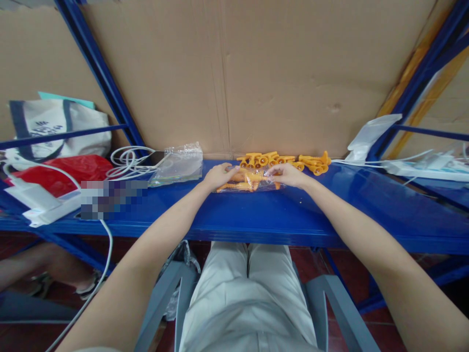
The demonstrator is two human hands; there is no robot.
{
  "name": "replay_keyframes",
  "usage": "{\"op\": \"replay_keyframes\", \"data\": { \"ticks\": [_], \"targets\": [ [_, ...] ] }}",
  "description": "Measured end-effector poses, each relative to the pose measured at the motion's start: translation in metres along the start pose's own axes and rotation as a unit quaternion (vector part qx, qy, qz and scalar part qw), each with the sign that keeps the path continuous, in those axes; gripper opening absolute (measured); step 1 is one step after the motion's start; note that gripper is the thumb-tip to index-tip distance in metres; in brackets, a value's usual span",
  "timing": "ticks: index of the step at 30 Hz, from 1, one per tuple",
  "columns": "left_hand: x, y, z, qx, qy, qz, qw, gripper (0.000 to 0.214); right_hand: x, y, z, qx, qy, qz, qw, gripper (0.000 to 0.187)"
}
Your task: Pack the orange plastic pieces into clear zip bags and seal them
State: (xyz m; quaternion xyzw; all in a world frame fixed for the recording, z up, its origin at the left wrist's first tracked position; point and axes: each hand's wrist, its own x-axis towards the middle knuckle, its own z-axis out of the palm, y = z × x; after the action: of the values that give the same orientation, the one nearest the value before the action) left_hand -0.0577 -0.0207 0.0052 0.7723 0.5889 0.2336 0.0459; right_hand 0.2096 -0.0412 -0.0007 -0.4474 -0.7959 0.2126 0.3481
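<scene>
A clear plastic bag [247,185] holding several orange plastic pieces lies on the blue shelf, in front of me. My left hand [219,176] grips the bag's left side, its thumb over the film. At the bag's right side, my right hand [287,175] has its fingers bent and closed on the film. Just behind the bag is a pile of loose orange plastic pieces [317,164], slim with flared, cup-like ends. Some of the pile is hidden by my hands.
Left of the bag lie flat clear plastic bags [179,166], coiled white cable [128,159], a white power strip [54,205] and a red bag [69,171]. A cardboard panel [293,73] stands behind the shelf. Blue posts [98,68] rise at both sides. Another person's leg [47,264] shows lower left.
</scene>
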Motion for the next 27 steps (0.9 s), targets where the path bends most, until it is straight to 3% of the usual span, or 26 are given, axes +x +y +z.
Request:
{"op": "replay_keyframes", "data": {
  "ticks": [10, 18, 24, 27],
  "targets": [
    [-0.004, 0.008, 0.005, 0.031, 0.0, -0.006, 1.0, 0.076, -0.003, -0.008, 0.001, -0.019, -0.028, -0.101, 0.994, 0.015],
    [-0.004, 0.01, 0.003, 0.031, -0.01, -0.012, 0.999, 0.075, -0.001, -0.005, 0.004, -0.004, -0.015, -0.062, 0.998, 0.027],
    [-0.002, 0.01, 0.005, 0.019, -0.014, -0.015, 1.0, 0.073, 0.003, -0.001, -0.004, -0.152, 0.007, -0.129, 0.98, 0.026],
    [-0.001, 0.01, 0.005, 0.018, -0.016, -0.018, 1.0, 0.073, 0.001, -0.001, -0.01, -0.25, 0.03, -0.095, 0.963, 0.032]
  ]
}}
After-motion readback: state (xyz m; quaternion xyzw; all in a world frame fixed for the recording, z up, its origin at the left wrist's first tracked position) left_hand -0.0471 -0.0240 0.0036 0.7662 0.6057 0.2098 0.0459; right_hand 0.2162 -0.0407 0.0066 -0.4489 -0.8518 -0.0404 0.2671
